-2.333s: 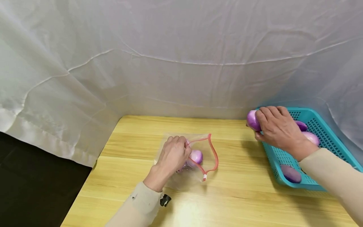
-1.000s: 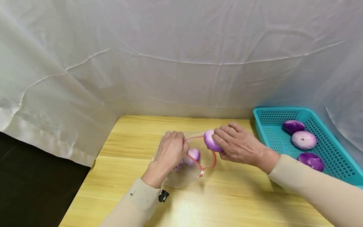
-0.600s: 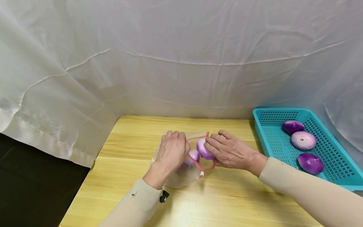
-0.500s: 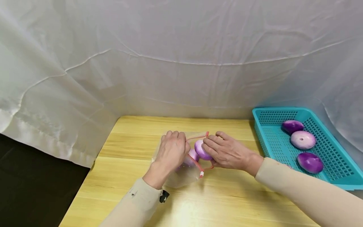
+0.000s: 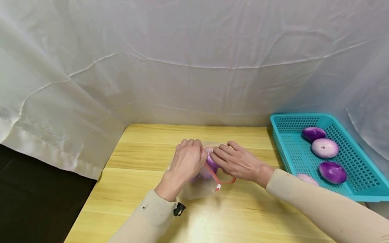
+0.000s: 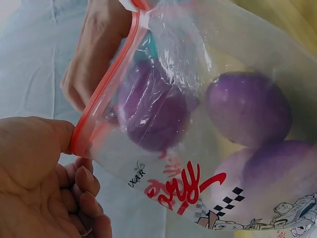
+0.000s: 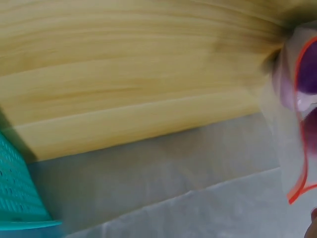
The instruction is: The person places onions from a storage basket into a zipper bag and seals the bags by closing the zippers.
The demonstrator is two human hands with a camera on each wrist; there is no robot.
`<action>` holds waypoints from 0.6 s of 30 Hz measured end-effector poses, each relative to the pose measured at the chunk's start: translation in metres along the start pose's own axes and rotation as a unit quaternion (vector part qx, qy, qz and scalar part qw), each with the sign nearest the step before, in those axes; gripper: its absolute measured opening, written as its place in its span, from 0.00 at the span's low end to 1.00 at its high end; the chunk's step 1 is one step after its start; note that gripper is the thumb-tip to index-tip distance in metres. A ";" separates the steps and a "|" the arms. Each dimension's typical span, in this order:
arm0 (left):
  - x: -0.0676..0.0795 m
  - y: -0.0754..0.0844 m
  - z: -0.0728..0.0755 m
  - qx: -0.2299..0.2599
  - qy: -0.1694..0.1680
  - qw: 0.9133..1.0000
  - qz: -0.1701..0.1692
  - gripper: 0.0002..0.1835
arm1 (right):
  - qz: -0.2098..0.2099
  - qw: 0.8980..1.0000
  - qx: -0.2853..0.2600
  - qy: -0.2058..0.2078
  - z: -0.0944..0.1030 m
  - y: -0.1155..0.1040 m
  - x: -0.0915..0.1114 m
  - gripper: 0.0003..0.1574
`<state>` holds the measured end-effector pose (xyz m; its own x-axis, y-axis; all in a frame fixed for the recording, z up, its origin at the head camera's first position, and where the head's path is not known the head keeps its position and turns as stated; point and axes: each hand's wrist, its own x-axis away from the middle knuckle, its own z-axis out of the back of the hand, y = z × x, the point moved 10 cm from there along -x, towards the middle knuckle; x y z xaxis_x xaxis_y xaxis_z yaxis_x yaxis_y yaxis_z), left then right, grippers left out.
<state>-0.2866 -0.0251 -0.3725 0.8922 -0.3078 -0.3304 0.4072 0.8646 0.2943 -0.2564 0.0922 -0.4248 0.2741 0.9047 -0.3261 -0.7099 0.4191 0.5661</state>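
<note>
In the head view, my left hand [image 5: 186,162] pinches the rim of a clear zip bag [image 5: 194,192] with a red zip edge. Its thumb and forefinger grip that edge in the left wrist view, where the bag [image 6: 173,178] shows red lettering. My right hand [image 5: 238,162] holds a purple onion [image 5: 212,162] at the bag's open mouth, its fingers over the near side. Seen through the film in the left wrist view, this onion [image 6: 156,106] hangs near the zip. Two more onions, an upper one [image 6: 247,106] and a lower one [image 6: 282,181], lie deeper inside.
At the right stands a turquoise basket [image 5: 358,158] with several onions, among them a pale one [image 5: 325,148] and a dark one [image 5: 332,172]. Beneath lies a wooden table [image 5: 136,202]. Pale cloth [image 5: 194,94] hangs behind it.
My right hand has carried an onion left from the basket to the bag's mouth and then lowered it into the opening. My left hand has kept its grip on the rim.
</note>
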 end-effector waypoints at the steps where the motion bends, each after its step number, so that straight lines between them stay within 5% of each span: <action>1: 0.000 0.000 0.000 0.003 -0.003 1.000 0.002 0.09 | -0.004 1.000 0.003 -0.004 -0.001 0.000 0.000 0.34; 9: -0.004 0.000 -0.003 0.048 -0.030 0.998 0.031 0.09 | -0.039 0.998 0.004 0.041 0.007 -0.002 -0.002 0.18; 18: -0.007 -0.007 0.002 0.079 -0.020 0.995 0.057 0.07 | -0.087 0.995 -0.012 0.038 0.008 0.011 0.008 0.24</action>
<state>-0.2951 -0.0299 -0.3706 0.9399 -0.2298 -0.2526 0.3265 0.8219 0.4669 -0.2568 0.1044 -0.4150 0.3461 0.8095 -0.4743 -0.6714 0.5668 0.4774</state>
